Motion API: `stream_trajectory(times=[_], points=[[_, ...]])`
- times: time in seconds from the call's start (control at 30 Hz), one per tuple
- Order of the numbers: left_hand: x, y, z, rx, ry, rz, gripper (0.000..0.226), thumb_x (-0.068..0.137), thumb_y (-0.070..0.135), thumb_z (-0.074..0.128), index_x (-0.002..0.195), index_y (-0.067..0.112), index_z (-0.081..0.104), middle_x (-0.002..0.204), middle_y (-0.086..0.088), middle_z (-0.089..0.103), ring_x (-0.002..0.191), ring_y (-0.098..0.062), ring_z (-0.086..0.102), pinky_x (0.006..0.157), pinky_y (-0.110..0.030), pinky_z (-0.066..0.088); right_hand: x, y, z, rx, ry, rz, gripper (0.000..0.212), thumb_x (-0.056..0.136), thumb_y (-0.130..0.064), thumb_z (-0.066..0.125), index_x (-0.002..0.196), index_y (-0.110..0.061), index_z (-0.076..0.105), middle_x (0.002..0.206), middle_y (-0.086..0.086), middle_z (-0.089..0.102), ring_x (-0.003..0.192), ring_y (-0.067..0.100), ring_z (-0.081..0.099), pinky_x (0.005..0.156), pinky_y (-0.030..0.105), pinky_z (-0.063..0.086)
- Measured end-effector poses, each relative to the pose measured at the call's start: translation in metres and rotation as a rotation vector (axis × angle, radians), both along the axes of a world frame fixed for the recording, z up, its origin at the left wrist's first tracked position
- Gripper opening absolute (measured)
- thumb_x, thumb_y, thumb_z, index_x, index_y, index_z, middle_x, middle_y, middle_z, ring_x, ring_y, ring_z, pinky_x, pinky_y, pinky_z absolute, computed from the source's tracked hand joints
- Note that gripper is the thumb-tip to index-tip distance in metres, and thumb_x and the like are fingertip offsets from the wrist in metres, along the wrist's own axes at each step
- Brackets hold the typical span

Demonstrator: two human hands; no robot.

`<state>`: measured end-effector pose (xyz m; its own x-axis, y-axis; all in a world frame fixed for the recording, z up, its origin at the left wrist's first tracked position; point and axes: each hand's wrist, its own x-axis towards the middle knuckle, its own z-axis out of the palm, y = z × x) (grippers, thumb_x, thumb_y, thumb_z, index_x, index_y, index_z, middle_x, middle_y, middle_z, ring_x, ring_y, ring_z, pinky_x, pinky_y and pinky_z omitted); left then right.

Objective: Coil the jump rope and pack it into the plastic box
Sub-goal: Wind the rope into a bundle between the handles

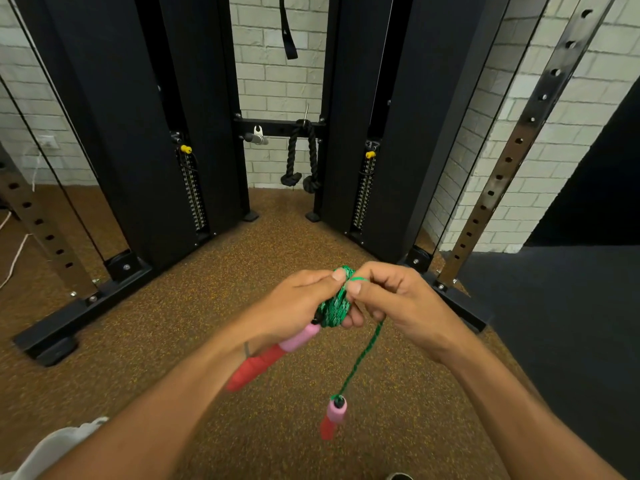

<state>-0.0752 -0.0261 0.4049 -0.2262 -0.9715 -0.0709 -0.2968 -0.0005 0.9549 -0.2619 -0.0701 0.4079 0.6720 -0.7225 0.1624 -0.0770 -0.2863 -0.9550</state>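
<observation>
Two hands (301,306) (398,299), one green rope coil (334,306), two pink-and-red handles (273,355) (334,415), two black weight-stack columns (145,133) (398,133).

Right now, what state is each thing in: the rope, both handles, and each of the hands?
green rope: mostly wound into a tight bundle, one short tail hanging loose
upper handle: sticking out below the bundle, at the left wrist
lower handle: dangling free on the tail, above the floor
left hand: closed around the bundle
right hand: pinching the rope at the bundle's top
</observation>
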Motion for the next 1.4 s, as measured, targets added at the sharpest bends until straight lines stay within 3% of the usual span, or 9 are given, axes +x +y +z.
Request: stream_trajectory(times=[0.17,0.27,0.47,0.63,0.8,0.87,0.97,1.17,1.4], points=[[0.000,0.005,0.008,0.092,0.115,-0.091,0.042,0.104,0.032,0.034,0.107,0.006,0.067,0.098,-0.018,0.076,0.087,-0.021,0.073,0.080,-0.023,0.057,0.001,-0.003,-0.002,-0.036,-0.117,-0.105,0.015,0.087,-0.019,0.070,0.087,-0.007,0.062,0.067,-0.005,0.064,0.062,0.003,0.059,0.063,0.017,0.046],[-0.002,0.007,0.007,0.125,0.176,-0.151,0.039,0.102,0.026,0.039,0.116,-0.002,0.063,0.107,-0.027,0.072,0.092,-0.025,0.070,0.086,-0.027,0.055,-0.002,-0.010,-0.007,-0.042,-0.097,-0.136,0.021,0.082,-0.028,0.073,0.086,-0.010,0.065,0.077,0.002,0.064,0.069,0.012,0.058,0.062,0.027,0.050],[0.002,0.003,0.004,0.125,0.099,-0.272,0.037,0.092,0.022,0.046,0.121,0.005,0.062,0.107,-0.015,0.075,0.098,-0.023,0.069,0.097,-0.038,0.052,-0.005,-0.012,-0.006,0.066,-0.051,-0.131,0.019,0.084,-0.027,0.069,0.087,-0.008,0.066,0.075,0.003,0.065,0.060,0.009,0.057,0.055,0.021,0.047],[-0.001,0.006,0.002,0.170,0.236,-0.346,0.038,0.095,0.017,0.045,0.127,0.003,0.060,0.103,-0.013,0.074,0.095,-0.021,0.067,0.091,-0.032,0.050,-0.007,-0.013,-0.005,0.251,-0.033,-0.102,0.027,0.087,-0.038,0.062,0.084,-0.012,0.069,0.070,0.004,0.063,0.059,0.011,0.054,0.063,0.026,0.042],[-0.003,0.008,0.009,0.113,0.416,-0.305,0.038,0.094,0.013,0.045,0.128,0.001,0.060,0.099,-0.013,0.073,0.089,-0.019,0.066,0.087,-0.028,0.051,-0.002,-0.016,-0.013,0.387,-0.014,-0.085,0.025,0.101,-0.020,0.052,0.091,-0.016,0.074,0.089,0.019,0.066,0.092,0.035,0.051,0.085,0.047,0.039],[-0.003,0.008,0.010,0.095,0.468,-0.262,0.039,0.093,0.014,0.047,0.128,0.001,0.060,0.100,-0.014,0.073,0.089,-0.019,0.067,0.087,-0.028,0.051,0.002,-0.014,-0.014,0.415,-0.010,-0.074,0.029,0.103,-0.015,0.046,0.099,-0.016,0.075,0.090,0.021,0.068,0.087,0.033,0.058,0.085,0.043,0.046],[-0.001,0.008,0.010,0.051,0.564,-0.168,0.039,0.093,0.014,0.048,0.130,0.004,0.058,0.104,-0.013,0.073,0.094,-0.019,0.067,0.089,-0.029,0.054,0.008,-0.008,-0.009,0.469,0.044,-0.089,0.024,0.100,-0.029,0.051,0.101,-0.016,0.071,0.071,0.003,0.065,0.064,0.010,0.055,0.062,0.023,0.047],[0.006,0.002,0.013,-0.022,0.624,0.055,0.033,0.095,0.016,0.047,0.124,0.012,0.062,0.108,-0.010,0.075,0.093,-0.014,0.069,0.076,-0.033,0.053,0.012,-0.004,-0.009,0.471,0.174,-0.023,0.020,0.096,-0.034,0.059,0.092,-0.021,0.074,0.073,-0.001,0.064,0.065,0.012,0.057,0.067,0.029,0.047],[0.009,-0.001,0.008,-0.056,0.537,0.175,0.030,0.102,0.015,0.044,0.128,0.011,0.059,0.114,-0.007,0.075,0.103,-0.013,0.069,0.087,-0.023,0.054,0.010,0.002,-0.001,0.374,0.182,0.085,0.018,0.093,-0.027,0.065,0.085,-0.016,0.076,0.069,0.003,0.065,0.058,0.014,0.059,0.059,0.026,0.048]])
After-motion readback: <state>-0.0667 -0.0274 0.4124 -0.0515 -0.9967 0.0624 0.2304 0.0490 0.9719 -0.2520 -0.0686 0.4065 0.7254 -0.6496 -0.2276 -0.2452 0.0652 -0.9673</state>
